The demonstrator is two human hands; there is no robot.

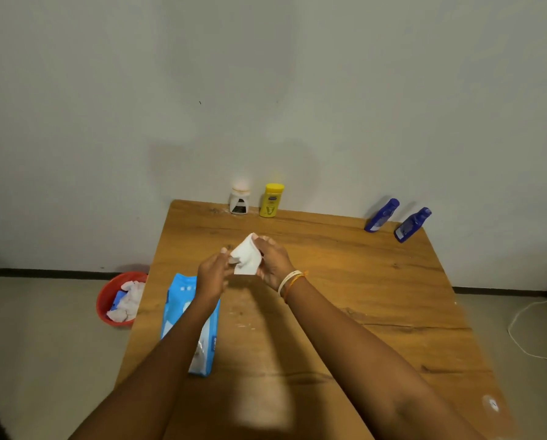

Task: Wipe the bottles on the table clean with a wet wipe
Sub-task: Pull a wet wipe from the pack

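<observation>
Over the middle of the wooden table, my left hand and my right hand both grip a white wet wipe stretched between them. A blue and white wipe pack lies under my left forearm. At the far edge stand a yellow bottle and a small white bottle. Two dark blue bottles stand at the far right corner. No bottle is near my hands.
A red basin holding several used wipes sits on the floor left of the table. A white cable runs along the floor on the right. The wall stands directly behind the table's far edge.
</observation>
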